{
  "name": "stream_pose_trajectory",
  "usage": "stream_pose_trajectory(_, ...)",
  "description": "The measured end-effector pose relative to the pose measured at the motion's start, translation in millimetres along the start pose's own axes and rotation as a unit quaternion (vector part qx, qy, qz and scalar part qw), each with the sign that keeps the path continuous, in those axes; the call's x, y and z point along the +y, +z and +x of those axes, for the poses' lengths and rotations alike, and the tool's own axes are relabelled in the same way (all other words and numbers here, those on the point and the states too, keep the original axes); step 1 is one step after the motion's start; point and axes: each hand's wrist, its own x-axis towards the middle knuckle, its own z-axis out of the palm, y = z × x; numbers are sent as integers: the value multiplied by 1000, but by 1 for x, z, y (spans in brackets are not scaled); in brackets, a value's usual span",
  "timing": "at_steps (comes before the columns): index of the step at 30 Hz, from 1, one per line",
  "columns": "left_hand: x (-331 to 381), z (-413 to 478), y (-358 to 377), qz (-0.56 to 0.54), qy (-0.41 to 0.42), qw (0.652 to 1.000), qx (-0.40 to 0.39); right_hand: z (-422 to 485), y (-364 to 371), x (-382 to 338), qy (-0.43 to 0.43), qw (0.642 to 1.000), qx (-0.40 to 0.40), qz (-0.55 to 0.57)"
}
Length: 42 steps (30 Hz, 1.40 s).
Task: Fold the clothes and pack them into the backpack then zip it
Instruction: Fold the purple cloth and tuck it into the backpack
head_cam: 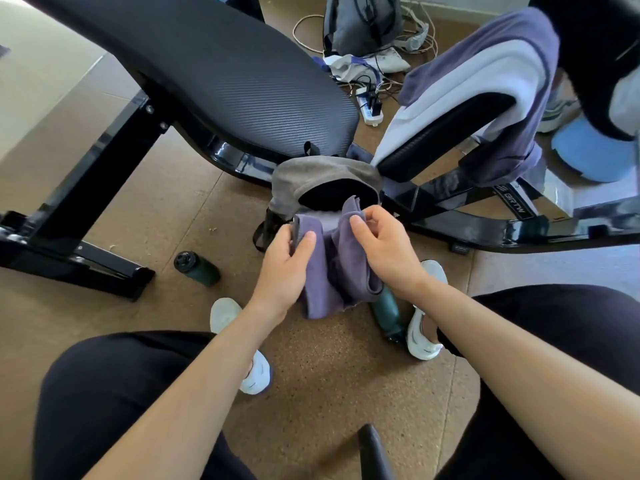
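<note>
A black weight bench (242, 81) with a ribbed padded seat stands across the brown cork-like floor (346, 393), and a grey backpack (311, 174) sits on the floor against its glossy frame, its mouth unzipped and facing up toward the camera. To the right, a second black pad (446, 133) carries a draped purple-and-white garment (485, 74). A dark green bottle (197, 268) lies on the floor left of the backpack, and another green bottle (386, 313) lies between the white shoes (424, 327), partly hidden by the cloth held in front of it. Farther back lie a second grey bag (360, 22), a white power strip (370, 109) and a tangle of cables (349, 46).

The purple garment (332, 258) hangs in the air just in front of the backpack's opening, its long axis running top to bottom, upper edge level with the opening and lower hem with a raw, frayed look hanging toward the floor. The fabric is soft and matte, falling in loose vertical folds.

The left hand (287, 268) pinches the garment's upper left edge, thumb in front, the grip clenched on the cloth. The right hand (384, 251) grips the upper right part with curled fingers, bunching the fabric beneath them.
</note>
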Motion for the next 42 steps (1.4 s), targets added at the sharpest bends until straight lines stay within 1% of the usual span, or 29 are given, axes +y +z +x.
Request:
stream_pose_trajectory(2, 3, -3, 8, -21, -6, 999, -28, -5, 4, -3, -7, 999, -40, 3)
stream_pose_trajectory(5, 7, -5, 12, -34, -15, 999, -40, -9, 7, -9, -1, 996, -83, 12)
stream_pose_trajectory(8, 13, -5, 12, -77, -55, 994, -55, -11, 3, -14, 9, 992, -113, 50)
stream_pose_trajectory(10, 14, -4, 10, -85, -67, 991, -73, -12, 2, -12, 0, 990, -135, 26)
stream_pose_trajectory(13, 13, -3, 8, -89, -72, 988, -107, -12, 2, -8, -31, 989, -138, -48)
stream_pose_trajectory(15, 12, 0, 6, -85, -68, 988, -111, -9, 1, -7, -50, 991, -117, -50)
stream_pose_trajectory(17, 11, 3, 4, -70, -46, 994, -73, -3, -4, -6, -36, 994, -103, -25)
stream_pose_trajectory(19, 7, 6, 1, -36, -25, 999, 13, 1, -9, -9, 11, 993, -113, 32)
stream_pose_trajectory(21, -3, 10, -2, -35, -40, 993, 101, 4, -14, -16, 60, 979, -147, 127)
stream_pose_trajectory(22, -6, 11, -4, -56, -66, 988, 124, 5, -18, -21, 84, 967, -166, 177)
stream_pose_trajectory(23, -8, 13, -5, -91, -99, 984, 119, 6, -21, -25, 104, 953, -179, 220)
stream_pose_trajectory(24, -10, 14, -7, -126, -131, 979, 87, 7, -25, -29, 122, 942, -184, 252)
stream_pose_trajectory(25, -10, 14, -7, -167, -154, 973, 35, 8, -28, -30, 136, 937, -180, 268)
stream_pose_trajectory(27, -8, 9, -5, -240, -173, 952, -75, 11, -28, -26, 155, 942, -151, 257)
stream_pose_trajectory(29, -5, 4, -1, -260, -184, 940, -122, 13, -25, -16, 166, 958, -104, 211)
stream_pose_trajectory(31, -6, 4, 2, -221, -175, 952, -120, 13, -22, -10, 171, 967, -66, 174)
stream_pose_trajectory(34, -14, 7, 4, -80, -124, 988, -54, 10, -20, -5, 145, 983, -44, 105)
stream_pose_trajectory(36, -18, 9, 4, 18, -91, 995, -23, 7, -19, -3, 130, 989, -50, 45)
stream_pose_trajectory(39, -19, 10, 4, 144, -55, 988, 10, 6, -17, 2, 142, 987, -57, -40)
stream_pose_trajectory(42, -16, 7, 5, 273, 0, 960, 54, 5, -11, 5, 154, 984, -41, -80)
